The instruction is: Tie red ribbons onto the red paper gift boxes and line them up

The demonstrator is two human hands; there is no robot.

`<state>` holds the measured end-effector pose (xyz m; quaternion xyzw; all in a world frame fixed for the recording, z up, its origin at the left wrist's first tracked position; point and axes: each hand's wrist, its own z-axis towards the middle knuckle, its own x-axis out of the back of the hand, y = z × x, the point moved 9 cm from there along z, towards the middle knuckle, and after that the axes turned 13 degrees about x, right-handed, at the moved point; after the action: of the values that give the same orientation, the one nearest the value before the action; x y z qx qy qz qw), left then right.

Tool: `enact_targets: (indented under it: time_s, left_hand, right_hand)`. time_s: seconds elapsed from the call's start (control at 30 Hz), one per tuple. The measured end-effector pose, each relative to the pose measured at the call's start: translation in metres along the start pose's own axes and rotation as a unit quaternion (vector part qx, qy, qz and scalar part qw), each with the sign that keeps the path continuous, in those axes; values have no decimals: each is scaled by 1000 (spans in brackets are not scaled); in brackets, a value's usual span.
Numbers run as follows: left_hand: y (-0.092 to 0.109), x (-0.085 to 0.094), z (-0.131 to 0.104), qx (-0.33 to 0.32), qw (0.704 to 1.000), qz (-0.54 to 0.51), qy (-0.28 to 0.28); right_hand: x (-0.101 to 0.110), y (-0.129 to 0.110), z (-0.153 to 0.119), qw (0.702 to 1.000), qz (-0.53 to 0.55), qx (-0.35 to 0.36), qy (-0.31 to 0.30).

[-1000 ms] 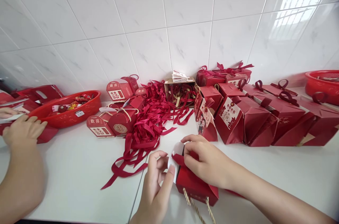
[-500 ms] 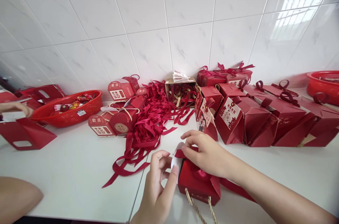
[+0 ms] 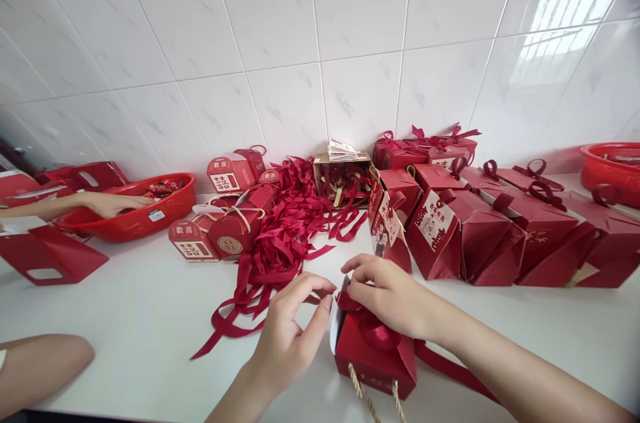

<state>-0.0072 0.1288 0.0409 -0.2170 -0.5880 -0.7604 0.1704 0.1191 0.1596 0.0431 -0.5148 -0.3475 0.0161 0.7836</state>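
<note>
A small red gift box with twisted cord handles stands on the table in front of me. A red ribbon lies over its top, and one end trails off to the right. My right hand rests over the box's far left corner, fingers bent and closed on the ribbon. Just left of the box, my left hand is off the white-lined side flap. Its thumb and index finger are slightly apart, with nothing visible between them.
Loose red ribbons are heaped beyond my left hand, beside decorated boxes. Several red boxes line the right. A ribbon-filled carton stands at the wall. At left, another person's hand reaches into a red basket.
My left hand has let go of the white-lined flap and drawn slightly left. My right hand stays on the ribbon. The other person's hand has moved into the red basket.
</note>
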Motion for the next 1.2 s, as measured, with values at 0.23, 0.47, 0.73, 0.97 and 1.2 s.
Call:
enact_targets:
  time_s: [0.23,0.47,0.73,0.97,1.2]
  left_hand:
    - [7,1,-5,-61,997,37,7]
    - [11,3,-6,-58,996,50,35]
    - [-60,62,22,130,955,243,110]
    - [-50,87,22,64,967,159,190]
    - [-21,-24,25,118,985,-103,-72]
  right_hand:
    - [2,-6,5,1000,-20,17,-2]
    - [1,-7,6,999,-30,34,1]
    - [48,2,-37,996,-34,19,80]
    - [60,52,-100,989,-88,-110,44]
    - [17,63,-86,990,79,-109,32]
